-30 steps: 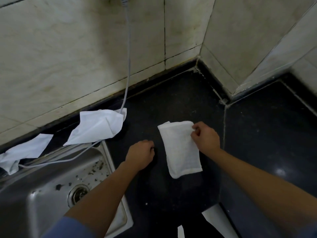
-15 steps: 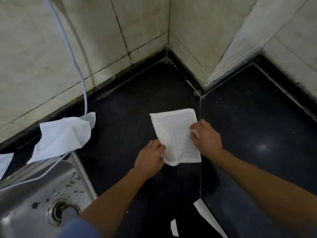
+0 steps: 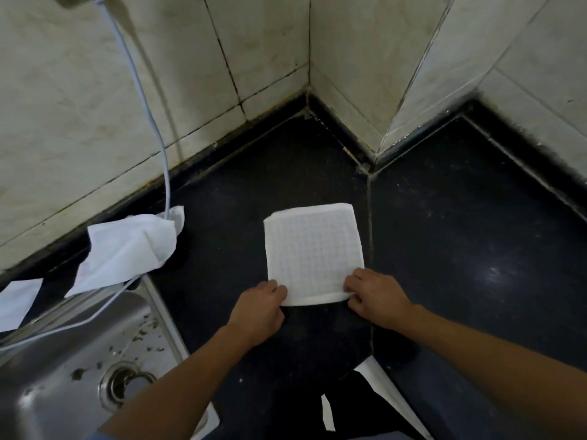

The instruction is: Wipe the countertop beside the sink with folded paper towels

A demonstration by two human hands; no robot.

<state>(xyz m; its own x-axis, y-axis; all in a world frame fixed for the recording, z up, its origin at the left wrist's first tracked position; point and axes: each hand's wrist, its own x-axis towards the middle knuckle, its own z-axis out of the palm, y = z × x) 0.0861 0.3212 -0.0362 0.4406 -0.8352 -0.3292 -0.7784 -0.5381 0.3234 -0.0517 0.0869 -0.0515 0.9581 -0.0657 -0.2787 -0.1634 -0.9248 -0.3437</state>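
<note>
sink (image 3: 63, 360): steel, near left, specks round its drain | left hand (image 3: 259, 308): pinches folded paper towel (image 3: 313, 252) at near-left corner | right hand (image 3: 376, 298): pinches its near-right corner | towel: flat on dark counter (image 3: 460, 249), right of sink | crumpled tissue (image 3: 127, 249): at sink's far rim, touching white cable (image 3: 149, 115) | tiled wall (image 3: 79, 106): behind

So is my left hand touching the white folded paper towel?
Touching: head view shows the left hand pinching the white folded paper towel at one corner.
</note>
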